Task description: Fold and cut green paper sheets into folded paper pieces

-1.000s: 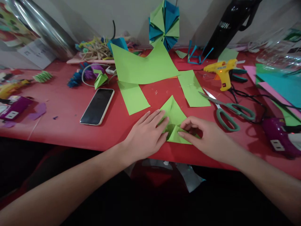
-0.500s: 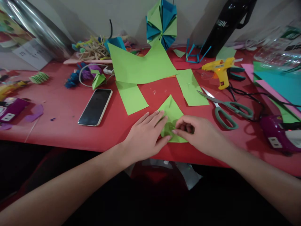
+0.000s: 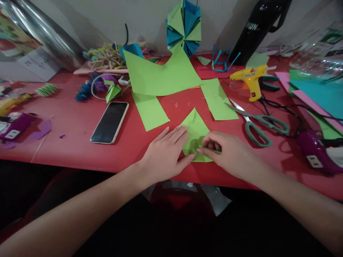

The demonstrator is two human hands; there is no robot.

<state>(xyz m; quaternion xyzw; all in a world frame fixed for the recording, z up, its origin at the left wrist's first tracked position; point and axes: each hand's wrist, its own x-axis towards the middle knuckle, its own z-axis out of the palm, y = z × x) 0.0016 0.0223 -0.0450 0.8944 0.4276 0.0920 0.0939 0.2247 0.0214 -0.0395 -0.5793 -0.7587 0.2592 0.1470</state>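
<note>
A small sheet of green paper (image 3: 197, 125), folded to a point at its far end, lies near the front edge of the red table. My left hand (image 3: 167, 153) rests open and flat on its left side, fingers stretched out. With thumb and fingertips, my right hand (image 3: 221, 150) pinches a flap of the same paper, lifted a little at the near right. Beyond it lie a large green sheet (image 3: 160, 76) with a curved cut-out, and two green paper pieces, one at left (image 3: 150, 110) and one at right (image 3: 219, 100).
Open scissors (image 3: 258, 121) lie to the right, below a yellow glue gun (image 3: 250, 80) with a black cord. A phone (image 3: 109, 123) lies to the left. A blue and green folded paper ornament (image 3: 184, 30) and a black bottle (image 3: 258, 30) stand at the wall.
My right hand has shifted slightly right, and the pinched flap now shows more between its fingers. My left hand stays in nearly the same place on the paper.
</note>
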